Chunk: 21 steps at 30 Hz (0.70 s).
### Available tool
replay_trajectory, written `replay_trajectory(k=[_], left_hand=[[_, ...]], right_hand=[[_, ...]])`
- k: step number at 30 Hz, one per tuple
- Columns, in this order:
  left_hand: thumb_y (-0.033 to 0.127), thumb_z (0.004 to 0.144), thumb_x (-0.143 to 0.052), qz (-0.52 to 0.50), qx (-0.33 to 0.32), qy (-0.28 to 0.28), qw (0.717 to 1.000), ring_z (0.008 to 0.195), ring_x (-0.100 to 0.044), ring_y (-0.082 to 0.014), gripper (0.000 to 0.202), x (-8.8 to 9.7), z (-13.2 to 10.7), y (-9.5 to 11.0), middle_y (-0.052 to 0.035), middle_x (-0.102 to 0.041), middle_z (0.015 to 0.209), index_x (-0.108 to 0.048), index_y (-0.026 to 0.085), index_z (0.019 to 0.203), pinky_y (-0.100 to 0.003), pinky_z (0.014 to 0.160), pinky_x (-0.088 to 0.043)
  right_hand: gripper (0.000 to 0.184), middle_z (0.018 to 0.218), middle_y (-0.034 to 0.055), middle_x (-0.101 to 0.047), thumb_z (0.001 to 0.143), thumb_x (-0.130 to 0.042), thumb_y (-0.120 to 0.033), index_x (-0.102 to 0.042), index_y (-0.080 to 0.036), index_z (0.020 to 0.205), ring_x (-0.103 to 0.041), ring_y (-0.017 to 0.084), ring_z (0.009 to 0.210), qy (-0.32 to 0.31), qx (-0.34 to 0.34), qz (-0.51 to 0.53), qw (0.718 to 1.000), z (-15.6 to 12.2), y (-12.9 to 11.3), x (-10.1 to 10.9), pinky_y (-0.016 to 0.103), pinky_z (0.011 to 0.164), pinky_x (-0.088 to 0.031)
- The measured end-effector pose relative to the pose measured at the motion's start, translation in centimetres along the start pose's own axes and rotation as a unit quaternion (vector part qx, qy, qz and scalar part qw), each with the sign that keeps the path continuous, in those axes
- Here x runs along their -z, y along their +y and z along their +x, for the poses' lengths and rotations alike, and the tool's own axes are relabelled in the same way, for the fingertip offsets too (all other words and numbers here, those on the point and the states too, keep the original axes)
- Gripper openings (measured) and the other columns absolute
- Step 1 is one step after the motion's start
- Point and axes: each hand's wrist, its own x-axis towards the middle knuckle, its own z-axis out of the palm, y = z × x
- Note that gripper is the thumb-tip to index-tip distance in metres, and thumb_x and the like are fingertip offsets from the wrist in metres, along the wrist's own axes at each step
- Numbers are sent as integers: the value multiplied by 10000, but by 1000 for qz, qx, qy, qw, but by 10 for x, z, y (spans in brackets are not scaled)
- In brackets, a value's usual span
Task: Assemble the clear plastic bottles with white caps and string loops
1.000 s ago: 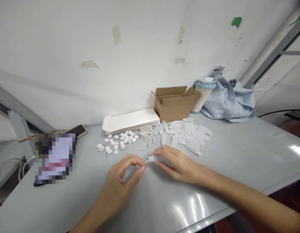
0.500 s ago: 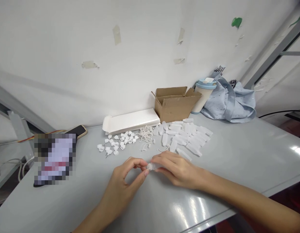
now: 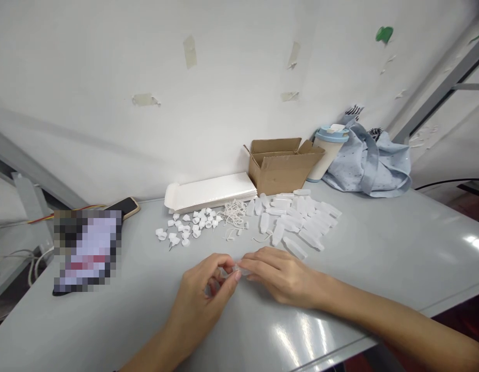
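My right hand (image 3: pixel 280 271) is closed around a small translucent plastic bottle (image 3: pixel 244 270), most of which its fingers cover. My left hand (image 3: pixel 208 289) pinches the bottle's left end between thumb and forefinger, so the neck is largely hidden. Beyond my right hand lies a heap of similar translucent bottles (image 3: pixel 309 222), mostly on their sides. White caps with thin tips (image 3: pixel 202 219) are scattered past my left hand. Between these two groups is a tangle of thin white cords with small plugs (image 3: pixel 234 213).
Flat white cartons (image 3: pixel 212 191) are stacked against the wall, beside an open cardboard box (image 3: pixel 281 173). A tumbler with a blue lid (image 3: pixel 327 152) and a light blue cloth bag (image 3: pixel 373 165) stand at the right. A phone (image 3: pixel 126 206) lies at the left, near a pixelated object (image 3: pixel 90 250).
My left thumb and forefinger have come further over the bottle's neck, covering more of it. Both hands otherwise stay nearly in place, and the camera view has shifted slightly.
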Motion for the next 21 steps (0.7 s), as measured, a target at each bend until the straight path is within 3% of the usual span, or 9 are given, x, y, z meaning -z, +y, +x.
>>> replay_trajectory(k=[7,15,21], left_hand=[[323,811,-533,-28,40,-38,998,472,-462,-93,127,0,1,0,53,-505,542,-596,212,807,-178,430,-386],[235,810,-531,-15,-27,-43,999,515,-479,-84,71,-1,-3,-3,24,-582,691,-596,211,796,-176,458,-399],[228,803,-543,19,-32,-45,998,489,-500,-89,91,-2,-2,-9,24,-610,718,-575,222,887,-186,455,-420]], right_hand=[[325,994,123,-653,860,-427,-36,-505,-104,1168,-611,163,867,-22,3,20,1000,-2,-5,-1,287,737,-533],[323,974,132,-648,848,-396,-22,-545,-91,1126,-597,174,821,-24,12,21,999,-6,-4,-4,295,722,-533],[332,967,126,-653,874,-402,-52,-497,-104,1188,-615,178,860,6,2,28,1000,-3,-5,-2,286,712,-545]])
